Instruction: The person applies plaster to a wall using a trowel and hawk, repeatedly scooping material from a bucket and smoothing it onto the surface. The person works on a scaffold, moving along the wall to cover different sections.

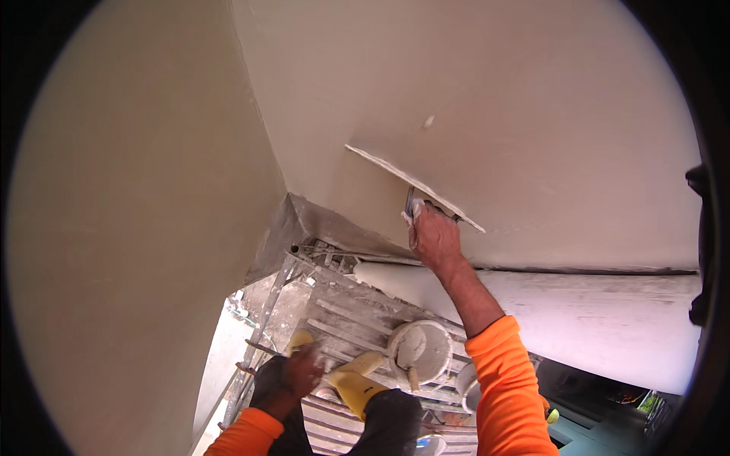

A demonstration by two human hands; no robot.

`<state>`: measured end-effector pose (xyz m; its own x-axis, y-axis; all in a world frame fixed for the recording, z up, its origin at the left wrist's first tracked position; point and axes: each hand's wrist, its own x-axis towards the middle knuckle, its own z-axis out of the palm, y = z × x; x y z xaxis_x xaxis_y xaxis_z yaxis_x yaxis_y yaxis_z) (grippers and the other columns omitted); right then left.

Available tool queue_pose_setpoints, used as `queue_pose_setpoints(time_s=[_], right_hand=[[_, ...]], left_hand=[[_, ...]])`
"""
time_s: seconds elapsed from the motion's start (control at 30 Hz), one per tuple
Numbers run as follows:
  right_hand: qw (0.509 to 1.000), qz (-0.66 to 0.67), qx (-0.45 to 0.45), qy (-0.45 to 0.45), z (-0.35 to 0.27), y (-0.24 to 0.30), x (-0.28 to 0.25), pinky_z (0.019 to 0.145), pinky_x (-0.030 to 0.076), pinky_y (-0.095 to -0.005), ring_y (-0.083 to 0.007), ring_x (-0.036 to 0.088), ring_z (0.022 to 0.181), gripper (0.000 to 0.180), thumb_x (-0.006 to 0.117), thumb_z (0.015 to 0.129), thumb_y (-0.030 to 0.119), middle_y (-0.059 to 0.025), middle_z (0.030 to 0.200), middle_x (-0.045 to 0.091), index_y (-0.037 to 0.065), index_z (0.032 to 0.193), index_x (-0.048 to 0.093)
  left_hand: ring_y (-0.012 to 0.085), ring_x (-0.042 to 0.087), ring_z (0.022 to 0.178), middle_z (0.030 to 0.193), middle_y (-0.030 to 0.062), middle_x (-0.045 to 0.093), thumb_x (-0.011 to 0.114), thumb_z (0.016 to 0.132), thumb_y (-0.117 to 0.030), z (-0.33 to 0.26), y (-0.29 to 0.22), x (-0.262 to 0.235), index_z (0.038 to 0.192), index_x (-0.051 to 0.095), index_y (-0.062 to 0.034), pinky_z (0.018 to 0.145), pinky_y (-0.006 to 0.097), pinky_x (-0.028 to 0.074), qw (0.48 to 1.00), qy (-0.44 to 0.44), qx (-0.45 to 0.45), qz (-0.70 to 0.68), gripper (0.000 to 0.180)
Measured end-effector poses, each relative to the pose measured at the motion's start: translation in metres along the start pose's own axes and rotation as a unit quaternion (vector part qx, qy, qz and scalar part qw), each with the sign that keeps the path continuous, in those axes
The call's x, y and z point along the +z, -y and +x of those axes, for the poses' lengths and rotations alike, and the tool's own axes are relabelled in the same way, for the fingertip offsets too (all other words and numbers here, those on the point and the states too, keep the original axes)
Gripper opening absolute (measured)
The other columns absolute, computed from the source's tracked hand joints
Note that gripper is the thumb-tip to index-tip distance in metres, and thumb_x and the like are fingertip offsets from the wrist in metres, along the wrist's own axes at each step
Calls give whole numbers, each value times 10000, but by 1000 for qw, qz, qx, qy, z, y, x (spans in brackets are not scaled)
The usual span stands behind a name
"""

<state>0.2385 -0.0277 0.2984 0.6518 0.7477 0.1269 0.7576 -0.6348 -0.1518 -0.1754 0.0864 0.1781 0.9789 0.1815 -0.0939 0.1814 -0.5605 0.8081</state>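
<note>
Both hands are busy: the right hand (433, 237) is closed around the handle of a long, flat, plaster-coated steel trowel (414, 187), whose blade lies pressed on edge against the smooth beige plastered wall (532, 99). The left hand (303, 372) hangs low, just above the yellow rubber boots (353, 384); its fingers look loosely curled, and I cannot tell whether it holds anything. Below the trowel, a round white plaster-smeared bucket (420, 349) sits on the spattered metal scaffold platform (342, 311) where the person stands.

Risks, as I judge them: the blade is tilted, so a leading corner could dig in and score the wet coat. Above the trowel a small blob (429, 121) could drag into a streak. The body leans toward the wall from a narrow slatted platform with a gap at its left side; a boot could slip there or kick the bucket, which stands just beside the boots.
</note>
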Motion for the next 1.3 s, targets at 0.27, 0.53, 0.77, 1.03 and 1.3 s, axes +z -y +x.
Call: queue_pose_setpoints(time_s=[0.27,0.53,0.77,1.03,1.3], right_hand=[[1000,-7,29,-6,26,36,-216,671,523,-516,-432,648,778,252,587,978,255,-231,852,643,8,1005,545],[993,-1,-55,-106,39,46,-415,644,470,-546,-483,603,735,265,621,967,246,-255,805,627,-12,976,564],[967,-13,-48,-248,25,60,-588,590,447,-466,-408,559,607,276,637,975,218,-235,689,584,-37,882,590],[995,11,-13,-101,-62,43,-448,813,493,-537,-426,665,900,393,591,976,369,-255,940,677,-19,972,651],[998,41,28,32,27,11,-325,710,489,-568,-478,636,765,516,612,958,447,-291,782,651,-23,745,621]], left_hand=[[419,605,1127,1211,237,626,660,796,-88,-73,-34,-166,1310,579,-11,1001,456,486,983,-88,-123,100,526],[405,621,1104,1196,231,637,589,883,-172,-160,-62,-181,1270,596,4,984,472,497,942,-101,-310,76,426],[385,658,1038,1105,203,689,631,851,-171,-181,-59,-160,1205,635,-22,924,454,538,930,-69,-341,123,384],[297,692,866,953,153,703,633,837,-117,-177,-37,-116,1189,631,-14,768,380,568,943,-127,-308,14,367],[130,537,717,804,34,542,615,856,-33,-179,-79,-121,1182,631,4,631,234,471,909,-226,-289,-200,328]])
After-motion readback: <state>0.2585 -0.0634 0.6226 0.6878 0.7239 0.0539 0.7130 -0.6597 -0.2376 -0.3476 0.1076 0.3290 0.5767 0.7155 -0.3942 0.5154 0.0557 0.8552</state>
